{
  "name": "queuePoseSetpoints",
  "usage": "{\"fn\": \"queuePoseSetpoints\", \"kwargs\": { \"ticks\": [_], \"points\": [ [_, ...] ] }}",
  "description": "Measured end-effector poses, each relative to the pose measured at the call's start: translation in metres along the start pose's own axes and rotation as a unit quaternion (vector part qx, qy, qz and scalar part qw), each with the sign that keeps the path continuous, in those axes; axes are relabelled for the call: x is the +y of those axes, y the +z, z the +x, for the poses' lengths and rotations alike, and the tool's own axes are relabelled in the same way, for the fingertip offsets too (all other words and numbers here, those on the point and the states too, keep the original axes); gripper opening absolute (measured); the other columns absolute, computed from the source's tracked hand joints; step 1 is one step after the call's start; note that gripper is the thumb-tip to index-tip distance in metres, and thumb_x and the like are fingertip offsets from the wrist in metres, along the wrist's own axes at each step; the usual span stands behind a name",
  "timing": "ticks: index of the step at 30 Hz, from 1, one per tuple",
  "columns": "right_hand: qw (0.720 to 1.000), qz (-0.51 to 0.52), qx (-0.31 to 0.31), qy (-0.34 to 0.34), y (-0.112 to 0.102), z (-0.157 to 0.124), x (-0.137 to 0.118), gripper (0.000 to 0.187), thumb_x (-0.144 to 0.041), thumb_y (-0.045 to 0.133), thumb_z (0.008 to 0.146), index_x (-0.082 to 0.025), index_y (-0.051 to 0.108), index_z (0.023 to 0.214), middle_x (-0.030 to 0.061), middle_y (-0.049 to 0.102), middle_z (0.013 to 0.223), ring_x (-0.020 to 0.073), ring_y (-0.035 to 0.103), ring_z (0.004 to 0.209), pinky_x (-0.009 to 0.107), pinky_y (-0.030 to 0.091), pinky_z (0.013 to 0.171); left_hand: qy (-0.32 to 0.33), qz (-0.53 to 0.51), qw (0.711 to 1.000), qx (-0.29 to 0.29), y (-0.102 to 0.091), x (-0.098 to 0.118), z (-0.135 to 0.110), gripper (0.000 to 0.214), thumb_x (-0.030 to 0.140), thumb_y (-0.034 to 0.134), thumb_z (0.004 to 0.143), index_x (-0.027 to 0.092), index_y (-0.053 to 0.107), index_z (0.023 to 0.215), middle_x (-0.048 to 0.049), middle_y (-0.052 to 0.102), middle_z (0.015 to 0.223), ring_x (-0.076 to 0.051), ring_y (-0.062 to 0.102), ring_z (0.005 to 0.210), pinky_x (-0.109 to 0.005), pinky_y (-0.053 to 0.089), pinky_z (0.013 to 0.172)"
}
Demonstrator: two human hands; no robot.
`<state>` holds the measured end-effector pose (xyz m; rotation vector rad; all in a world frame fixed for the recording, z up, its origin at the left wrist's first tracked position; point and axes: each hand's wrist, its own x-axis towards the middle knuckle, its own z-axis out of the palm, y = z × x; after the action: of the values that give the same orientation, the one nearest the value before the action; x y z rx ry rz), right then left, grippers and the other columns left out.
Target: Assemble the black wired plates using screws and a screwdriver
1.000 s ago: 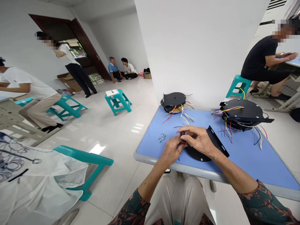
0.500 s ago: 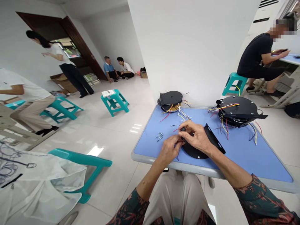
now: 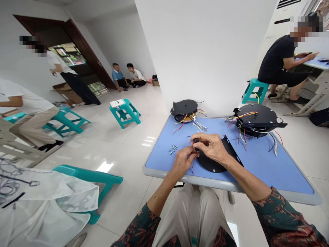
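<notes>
A round black metal plate (image 3: 212, 164) with a raised bracket (image 3: 231, 151) lies on the blue table (image 3: 259, 161) in front of me. My right hand (image 3: 213, 147) rests over its left side, fingers pinched on a small black part (image 3: 196, 141) with thin wires. My left hand (image 3: 183, 160) is closed in a pinch right beside it, gripping the same small part from the left. A little heap of small silver screws (image 3: 172, 148) lies on the table just left of my hands.
Two finished black discs with coloured wires sit at the table's far edge, one (image 3: 185, 109) at the left, one (image 3: 257, 119) at the right, against a white pillar (image 3: 205, 51). Teal stools (image 3: 124, 110) stand on the floor. Other people sit and stand around the room.
My hands stay pinched on the small part over the plate, with only slight finger movement. The camera has turned a little, and the standing person at the left has walked further left.
</notes>
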<state>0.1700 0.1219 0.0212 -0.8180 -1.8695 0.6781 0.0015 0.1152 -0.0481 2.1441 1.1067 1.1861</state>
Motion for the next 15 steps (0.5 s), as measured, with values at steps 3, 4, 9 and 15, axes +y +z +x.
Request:
{"fn": "queuePoseSetpoints", "kwargs": {
  "ticks": [3,4,9,15],
  "points": [
    [1.000,0.005,0.001,0.012,0.0002,0.0012,-0.0010,0.017,-0.028,0.062,0.088,-0.018,0.074,0.094,-0.0014,0.062,0.066,0.0090,0.044,0.053,0.023,0.037,0.053,-0.008,-0.013,1.000,0.002,-0.0009,0.0022,0.0018,0.006,0.015,0.063,0.086,0.018,0.068,0.085,-0.0023,0.074,0.084,-0.017,0.069,0.079,-0.028,0.054,0.077],
    [1.000,0.009,0.000,0.016,0.0003,0.0014,-0.0013,0.017,-0.027,0.062,0.088,-0.018,0.074,0.094,-0.0017,0.062,0.066,0.0088,0.044,0.052,0.023,0.037,0.053,-0.014,-0.017,1.000,0.007,-0.0007,0.0025,0.0023,0.004,0.015,0.065,0.085,0.018,0.068,0.085,-0.0019,0.074,0.083,-0.016,0.069,0.077,-0.028,0.054,0.076],
    [1.000,0.022,-0.003,0.021,0.0005,0.0015,-0.0017,0.015,-0.028,0.062,0.087,-0.018,0.073,0.092,-0.0035,0.054,0.062,0.0088,0.041,0.052,0.023,0.036,0.052,-0.055,-0.049,0.997,0.021,-0.0001,0.0011,0.0041,0.006,0.015,0.070,0.079,0.018,0.065,0.080,0.0001,0.071,0.076,-0.015,0.067,0.070,-0.027,0.055,0.071],
    [0.999,0.035,-0.012,0.031,-0.0003,0.0020,-0.0018,0.016,-0.029,0.062,0.087,-0.018,0.072,0.093,-0.0022,0.057,0.065,0.0094,0.042,0.054,0.023,0.036,0.053,-0.073,-0.088,0.993,0.006,-0.0030,0.0023,0.0042,0.007,0.023,0.069,0.082,0.017,0.066,0.080,-0.0020,0.071,0.079,-0.017,0.068,0.076,-0.029,0.056,0.076]
  ]
}}
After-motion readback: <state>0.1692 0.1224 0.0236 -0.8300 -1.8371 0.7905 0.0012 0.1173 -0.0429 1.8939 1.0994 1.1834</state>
